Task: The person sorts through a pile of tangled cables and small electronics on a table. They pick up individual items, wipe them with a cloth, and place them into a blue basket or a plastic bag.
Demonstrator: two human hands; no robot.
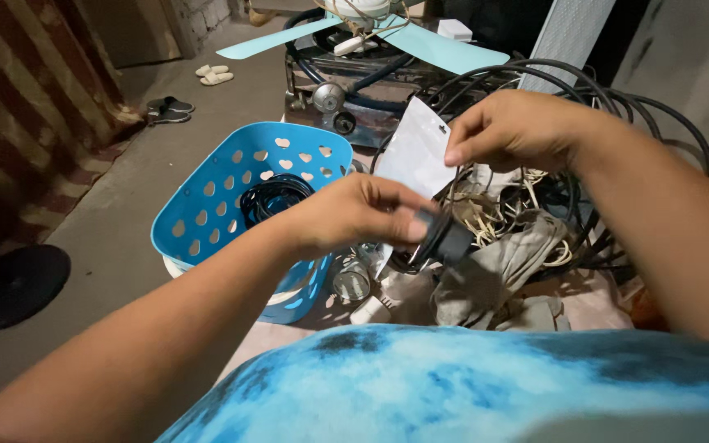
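- My left hand (363,215) closes around a small dark round part (445,240), thumb pressed on its rim, just above the clutter near my blue tie-dye shirt (453,377).
- My right hand (510,131) pinches the top edge of a clear plastic packet (416,156), which hangs down to the dark part; whether the part is fully out of the packet I cannot tell.
- In my judgement the step goes best with the left hand holding firm while the right lifts the packet straight, not twisting, so the thin plastic does not tear.
- Below the hands lie grey cloth gloves (494,271) and a small glass jar (352,281); a dropped part could vanish among them.
- To the left stands a blue perforated basket (207,205) holding a coiled black cord (276,197).
- Beyond, black cables (617,107) loop beside a pale blue fan blade (445,49); sandals (215,74) rest on the concrete floor (116,238).
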